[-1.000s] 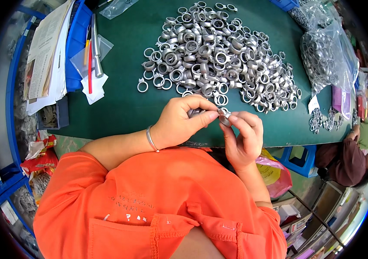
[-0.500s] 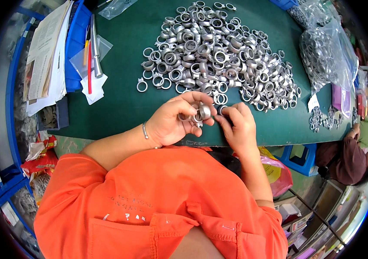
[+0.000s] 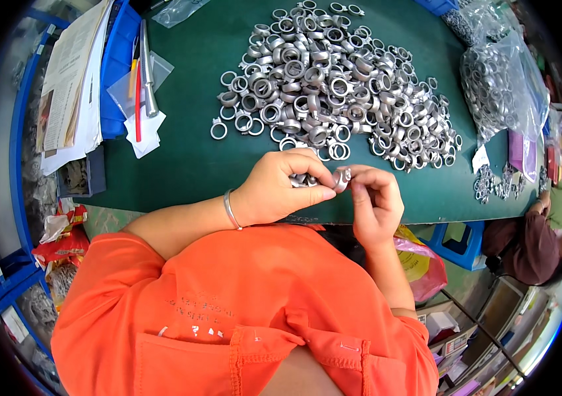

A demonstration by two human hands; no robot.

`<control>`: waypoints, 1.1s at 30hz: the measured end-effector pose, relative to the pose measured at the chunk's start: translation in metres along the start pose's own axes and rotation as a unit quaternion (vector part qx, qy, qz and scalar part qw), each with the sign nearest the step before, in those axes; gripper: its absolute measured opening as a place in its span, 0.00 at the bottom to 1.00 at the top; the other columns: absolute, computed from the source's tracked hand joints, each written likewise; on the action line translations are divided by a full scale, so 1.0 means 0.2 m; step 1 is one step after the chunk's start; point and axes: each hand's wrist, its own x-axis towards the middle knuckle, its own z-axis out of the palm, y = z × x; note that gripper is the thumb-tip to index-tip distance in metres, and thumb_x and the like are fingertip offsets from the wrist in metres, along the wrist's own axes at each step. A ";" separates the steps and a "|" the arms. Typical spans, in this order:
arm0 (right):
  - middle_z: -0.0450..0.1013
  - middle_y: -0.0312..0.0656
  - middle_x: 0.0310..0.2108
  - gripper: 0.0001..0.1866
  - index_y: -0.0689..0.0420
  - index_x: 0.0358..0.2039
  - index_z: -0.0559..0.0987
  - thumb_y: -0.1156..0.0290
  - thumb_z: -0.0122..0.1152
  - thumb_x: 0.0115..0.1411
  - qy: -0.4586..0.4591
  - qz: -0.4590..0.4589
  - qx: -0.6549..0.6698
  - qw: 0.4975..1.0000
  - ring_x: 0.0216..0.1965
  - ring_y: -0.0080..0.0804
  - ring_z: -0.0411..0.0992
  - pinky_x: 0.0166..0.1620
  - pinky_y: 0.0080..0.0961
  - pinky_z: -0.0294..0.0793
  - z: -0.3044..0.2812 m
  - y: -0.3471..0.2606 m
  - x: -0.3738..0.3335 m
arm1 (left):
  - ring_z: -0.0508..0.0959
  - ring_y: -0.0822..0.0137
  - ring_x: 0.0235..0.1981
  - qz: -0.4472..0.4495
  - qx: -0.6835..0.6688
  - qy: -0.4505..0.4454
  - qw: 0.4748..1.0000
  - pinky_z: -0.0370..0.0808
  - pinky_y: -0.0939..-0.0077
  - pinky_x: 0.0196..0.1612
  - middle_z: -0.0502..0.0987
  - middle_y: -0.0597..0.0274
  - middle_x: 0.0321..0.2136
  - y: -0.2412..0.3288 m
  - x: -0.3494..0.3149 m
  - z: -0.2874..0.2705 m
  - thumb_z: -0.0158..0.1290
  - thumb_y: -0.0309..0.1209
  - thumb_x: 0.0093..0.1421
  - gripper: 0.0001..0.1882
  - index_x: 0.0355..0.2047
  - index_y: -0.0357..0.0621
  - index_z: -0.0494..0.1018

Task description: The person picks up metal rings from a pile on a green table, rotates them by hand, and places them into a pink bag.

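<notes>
A metal ring with a small lug (image 3: 342,178) is held up between my two hands at the near side of the green table. My left hand (image 3: 285,186) pinches its left side with thumb and forefinger. More metal rings (image 3: 303,179) lie in that same palm, partly covered by the fingers. On the ring's other side are the bent fingers of my right hand (image 3: 374,198), thumb and forefinger against it. Just beyond my hands spreads a large heap of similar grey metal rings (image 3: 334,86), with a few loose ones at its near edge.
At left, papers (image 3: 73,79) lean by a blue bin (image 3: 115,72), with a red stick (image 3: 138,105) and a metal rod (image 3: 147,72) alongside. A clear bag of rings (image 3: 492,86) stands at right, near small metal parts (image 3: 483,183). Another person (image 3: 525,244) sits at far right.
My hands have come together on one ring. The left hand has turned and closed over the rings in its palm. My right hand has drawn slightly nearer to me and turned.
</notes>
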 end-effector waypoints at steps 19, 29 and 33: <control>0.68 0.41 0.28 0.17 0.62 0.34 0.73 0.84 0.66 0.42 0.060 -0.199 -0.279 0.938 0.27 0.32 0.68 0.28 0.23 0.69 0.00 0.01 0.01 | 0.73 0.77 0.24 -0.240 -0.226 -0.030 0.944 0.66 0.87 0.19 0.73 0.64 0.28 0.01 -0.02 0.00 0.51 0.31 0.59 0.10 0.38 0.38 0.74; 0.67 0.43 0.24 0.09 0.60 0.28 0.76 0.80 0.63 0.43 0.014 -0.134 -0.400 0.906 0.26 0.40 0.66 0.29 0.29 0.66 0.00 0.10 0.12 | 0.74 0.67 0.25 -0.322 -0.441 -0.013 0.838 0.64 0.83 0.13 0.72 0.55 0.27 -0.06 -0.05 -0.02 0.44 0.36 0.60 0.11 0.32 0.41 0.69; 0.68 0.41 0.27 0.06 0.61 0.28 0.74 0.82 0.61 0.48 -0.021 -0.025 -0.261 0.965 0.27 0.30 0.67 0.31 0.21 0.67 -0.02 0.10 0.11 | 0.73 0.71 0.22 -0.312 -0.397 -0.003 0.864 0.64 0.85 0.14 0.73 0.56 0.25 -0.02 -0.03 -0.03 0.50 0.32 0.58 0.07 0.30 0.40 0.69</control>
